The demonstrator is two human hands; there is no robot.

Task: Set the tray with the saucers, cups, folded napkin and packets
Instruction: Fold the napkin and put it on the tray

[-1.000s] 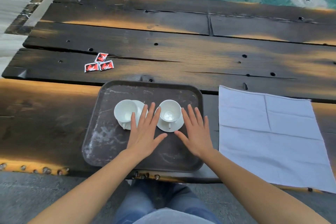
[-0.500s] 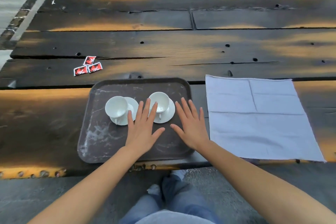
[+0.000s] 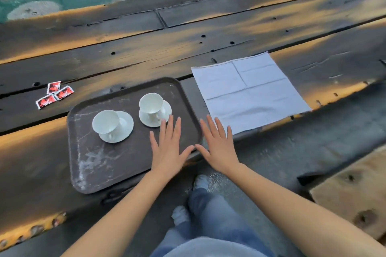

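Shifting twd napkin (image 3: 250, 92): both hands (image 3: 167, 150) (image 3: 220, 150)

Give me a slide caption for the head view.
Cups on saucers on the tray; left hand over it, right hand at its edge; napkin unfolded alongside, packets off the tray.

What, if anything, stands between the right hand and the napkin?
Nothing visible. The right hand is open beside the tray, its fingers pointing at the napkin, which lies spread flat just beyond them with only bare table between. Cups and packets sit off to the left.
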